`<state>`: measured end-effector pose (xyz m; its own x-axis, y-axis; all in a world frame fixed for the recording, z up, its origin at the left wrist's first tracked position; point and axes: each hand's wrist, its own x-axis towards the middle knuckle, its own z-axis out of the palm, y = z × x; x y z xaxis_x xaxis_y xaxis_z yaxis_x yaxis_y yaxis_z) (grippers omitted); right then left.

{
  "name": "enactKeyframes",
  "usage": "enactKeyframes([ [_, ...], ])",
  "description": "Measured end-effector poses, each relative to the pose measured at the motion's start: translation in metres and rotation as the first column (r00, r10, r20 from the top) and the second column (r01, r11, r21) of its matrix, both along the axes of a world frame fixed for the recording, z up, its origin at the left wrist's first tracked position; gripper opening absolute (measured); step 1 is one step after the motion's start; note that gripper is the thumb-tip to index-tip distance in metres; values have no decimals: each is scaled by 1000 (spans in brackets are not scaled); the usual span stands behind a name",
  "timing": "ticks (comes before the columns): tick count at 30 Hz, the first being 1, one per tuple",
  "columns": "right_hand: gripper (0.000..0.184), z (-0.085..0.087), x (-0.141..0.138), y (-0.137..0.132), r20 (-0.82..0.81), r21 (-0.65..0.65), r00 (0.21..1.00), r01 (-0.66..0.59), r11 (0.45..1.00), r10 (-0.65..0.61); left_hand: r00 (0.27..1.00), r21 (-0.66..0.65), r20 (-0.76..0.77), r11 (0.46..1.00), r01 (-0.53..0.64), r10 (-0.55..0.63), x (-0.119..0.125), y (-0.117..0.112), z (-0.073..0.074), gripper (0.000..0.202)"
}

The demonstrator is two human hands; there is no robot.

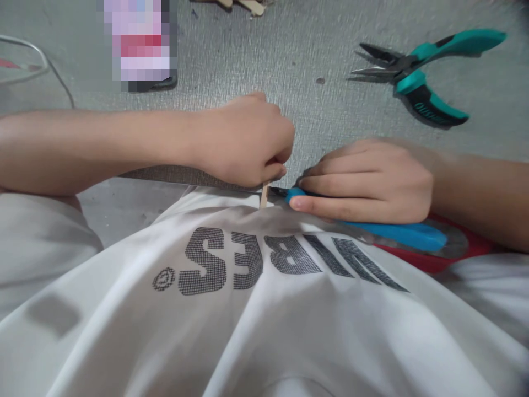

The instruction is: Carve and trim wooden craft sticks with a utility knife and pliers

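My left hand is closed in a fist at the table's front edge. A thin wooden stick sticks out below its fingers, pointing down toward my shirt. My right hand is wrapped over a blue-handled tool, whose handle runs out under the palm to the right. The tool's dark tip meets or nearly meets the stick; exact contact is too small to tell. Fingers hide most of the tool, so its kind is unclear.
Needle-nose pliers with teal and black handles lie spread at the upper right. Several wooden sticks are at the top edge. A blurred-out object and a cable are at upper left. A red-edged item lies below my right hand.
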<state>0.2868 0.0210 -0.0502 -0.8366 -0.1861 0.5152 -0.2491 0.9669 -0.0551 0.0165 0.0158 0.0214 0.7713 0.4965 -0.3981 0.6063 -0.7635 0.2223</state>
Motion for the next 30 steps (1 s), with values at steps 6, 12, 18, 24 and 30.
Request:
enactKeyframes([
  [6, 25, -3, -6, -4, -14, 34, 998, -54, 998, 54, 1000, 0, -7, 1000, 8, -8, -2, 3, 0, 46],
  [12, 31, -3, -17, -13, -31, -7, 997, -71, 997, 70, 1000, 11, 6, 1000, 14, -14, -4, 5, -4, 46],
  [18, 31, -5, -14, -13, -24, 43, 999, -48, 998, 49, 990, 37, 122, 998, 59, -64, -12, 8, -12, 43],
  [24, 35, -17, -9, -11, 9, 36, 1000, -29, 999, 29, 996, 8, 78, 999, 34, -34, -7, 6, -6, 45],
  [30, 37, -19, -7, -10, 38, 17, 999, -31, 999, 31, 999, 17, 33, 1000, 20, -21, -4, 5, -3, 46],
])
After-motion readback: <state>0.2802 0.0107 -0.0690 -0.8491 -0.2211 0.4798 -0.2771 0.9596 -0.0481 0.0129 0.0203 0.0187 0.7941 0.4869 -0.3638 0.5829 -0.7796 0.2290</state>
